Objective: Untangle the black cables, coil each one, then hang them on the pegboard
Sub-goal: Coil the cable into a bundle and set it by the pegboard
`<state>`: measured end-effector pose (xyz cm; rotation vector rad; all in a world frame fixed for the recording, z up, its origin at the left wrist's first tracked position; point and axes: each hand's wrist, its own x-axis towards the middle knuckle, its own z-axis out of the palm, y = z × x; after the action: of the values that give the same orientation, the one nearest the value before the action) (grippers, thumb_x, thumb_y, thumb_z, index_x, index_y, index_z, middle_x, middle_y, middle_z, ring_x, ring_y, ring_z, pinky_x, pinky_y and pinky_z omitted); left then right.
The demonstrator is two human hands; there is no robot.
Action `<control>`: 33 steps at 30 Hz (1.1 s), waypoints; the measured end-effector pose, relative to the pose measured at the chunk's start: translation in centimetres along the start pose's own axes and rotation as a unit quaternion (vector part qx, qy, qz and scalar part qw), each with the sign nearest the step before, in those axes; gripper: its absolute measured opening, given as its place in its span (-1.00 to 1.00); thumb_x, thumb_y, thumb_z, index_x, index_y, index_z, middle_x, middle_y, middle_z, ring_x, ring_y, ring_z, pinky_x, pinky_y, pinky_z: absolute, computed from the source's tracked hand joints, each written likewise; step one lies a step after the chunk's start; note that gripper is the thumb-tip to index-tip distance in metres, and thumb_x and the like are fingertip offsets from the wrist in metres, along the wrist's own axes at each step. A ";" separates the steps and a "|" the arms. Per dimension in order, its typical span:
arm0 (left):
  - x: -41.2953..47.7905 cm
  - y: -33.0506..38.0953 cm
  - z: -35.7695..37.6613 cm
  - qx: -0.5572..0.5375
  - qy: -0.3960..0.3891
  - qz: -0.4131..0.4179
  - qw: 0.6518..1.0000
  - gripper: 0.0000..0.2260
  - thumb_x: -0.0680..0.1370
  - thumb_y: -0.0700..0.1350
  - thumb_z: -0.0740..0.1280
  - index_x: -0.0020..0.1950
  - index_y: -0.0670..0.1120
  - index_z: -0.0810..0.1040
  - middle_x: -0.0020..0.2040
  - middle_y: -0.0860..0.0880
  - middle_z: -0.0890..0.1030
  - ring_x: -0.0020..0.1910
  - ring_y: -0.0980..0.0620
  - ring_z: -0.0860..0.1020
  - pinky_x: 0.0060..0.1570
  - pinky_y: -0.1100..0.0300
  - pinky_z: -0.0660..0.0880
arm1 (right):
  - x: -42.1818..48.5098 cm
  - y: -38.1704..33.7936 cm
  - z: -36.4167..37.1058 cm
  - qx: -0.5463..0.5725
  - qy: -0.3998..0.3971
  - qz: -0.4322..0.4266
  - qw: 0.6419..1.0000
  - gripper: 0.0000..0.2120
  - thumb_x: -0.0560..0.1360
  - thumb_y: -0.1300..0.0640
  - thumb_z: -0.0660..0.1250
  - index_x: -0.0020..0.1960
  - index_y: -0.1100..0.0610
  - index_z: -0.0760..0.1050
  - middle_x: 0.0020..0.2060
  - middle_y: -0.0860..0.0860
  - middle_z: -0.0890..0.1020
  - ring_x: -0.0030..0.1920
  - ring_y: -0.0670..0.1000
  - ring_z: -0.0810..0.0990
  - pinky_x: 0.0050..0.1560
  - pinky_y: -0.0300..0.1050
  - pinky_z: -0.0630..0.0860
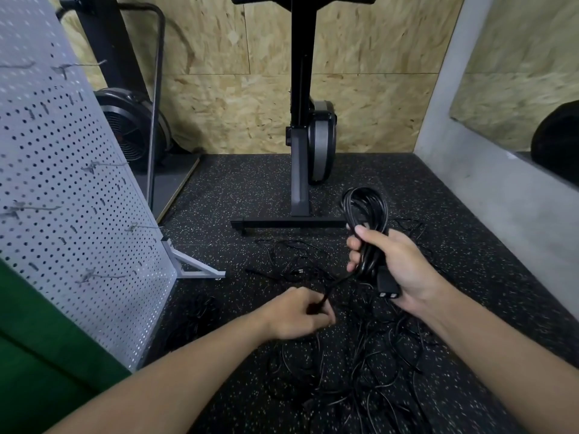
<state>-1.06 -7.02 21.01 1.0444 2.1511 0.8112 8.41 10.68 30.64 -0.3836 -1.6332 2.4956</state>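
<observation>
**On the Rubber Floor, One Cable Nearly Coiled, None Hung**

Above the speckled rubber floor [438,189], the right hand [394,264] gripped a coiled black cable [365,208]. Its fingers curled round the bundled loops, and the plug [388,285] lay against the palm. The cable's loose tail [338,281] ran down to the left hand [297,313], which pinched it in curled fingers, knuckles up. Both forearms stretched forward. That coil looked close to finished. Below the hands, the tangle of black cables [376,355] lay spread and unsorted on the floor. The hooks [103,166] in view on the white pegboard [62,183] at left carried nothing. Most of the untangling and coiling, and all the hanging, apparently remained.
</observation>
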 end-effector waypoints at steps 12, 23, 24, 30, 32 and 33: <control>-2.2 4.3 -5.1 0.029 0.276 0.162 0.947 -0.82 0.51 0.09 0.52 -0.04 0.00 0.74 -0.15 0.12 0.67 -0.13 0.12 0.61 -0.12 0.34 0.49 | 1.2 1.1 -4.4 -0.614 0.046 0.083 0.784 -0.35 0.62 -0.39 0.10 0.50 0.04 0.37 0.31 0.04 0.61 0.29 0.07 0.58 0.24 0.02 0.49; -1.8 4.7 -5.6 -0.019 0.362 0.156 0.919 -0.81 0.46 0.05 0.60 -0.09 -0.03 0.70 -0.14 0.12 0.68 -0.10 0.17 0.62 -0.08 0.31 0.53 | -0.3 1.2 -0.5 -0.510 -0.196 0.083 0.834 -0.75 0.64 -0.22 0.28 0.29 -0.22 0.47 0.06 -0.25 0.67 0.06 -0.22 0.64 0.16 -0.20 0.50; -1.8 4.5 -5.6 -0.028 0.355 0.145 0.923 -0.80 0.46 0.06 0.59 -0.10 -0.02 0.69 -0.15 0.11 0.68 -0.11 0.18 0.63 -0.08 0.31 0.53 | -0.3 1.3 -0.7 -0.514 -0.199 0.072 0.831 -0.86 0.66 -0.15 0.29 0.17 -0.15 0.51 -0.06 -0.23 0.66 -0.02 -0.18 0.63 0.10 -0.18 0.49; -2.1 1.6 -6.9 -0.065 0.290 0.065 0.953 -0.80 0.70 0.08 0.30 -0.05 0.08 0.64 -0.33 0.23 0.53 -0.33 0.24 0.44 -0.23 0.25 0.36 | 0.5 1.1 -2.2 -0.406 -0.142 0.016 0.903 -0.63 0.65 -0.15 0.31 -0.01 0.19 0.52 -0.18 -0.02 0.61 -0.18 -0.02 0.59 -0.01 0.02 0.53; -2.2 1.3 -6.7 -0.046 0.271 0.063 0.959 -0.80 0.73 -0.01 0.26 0.01 0.05 0.65 -0.33 0.28 0.53 -0.33 0.27 0.44 -0.25 0.34 0.32 | 0.6 1.4 -2.3 -0.357 -0.141 0.029 0.923 -0.68 0.65 -0.09 0.32 -0.02 0.18 0.53 -0.17 0.05 0.62 -0.20 0.02 0.57 -0.04 0.04 0.54; -2.2 1.4 -6.5 -0.037 0.270 0.065 0.960 -0.81 0.73 -0.03 0.27 0.04 0.03 0.66 -0.27 0.29 0.57 -0.27 0.28 0.48 -0.21 0.36 0.35 | 0.6 1.6 -2.2 -0.335 -0.137 0.035 0.932 -0.71 0.66 -0.05 0.32 0.02 0.19 0.54 -0.16 0.06 0.64 -0.19 0.04 0.58 -0.05 0.03 0.56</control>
<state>-4.11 -9.85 26.70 1.0178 2.4855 1.3566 8.54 12.15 28.28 -0.1566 -2.6126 2.0236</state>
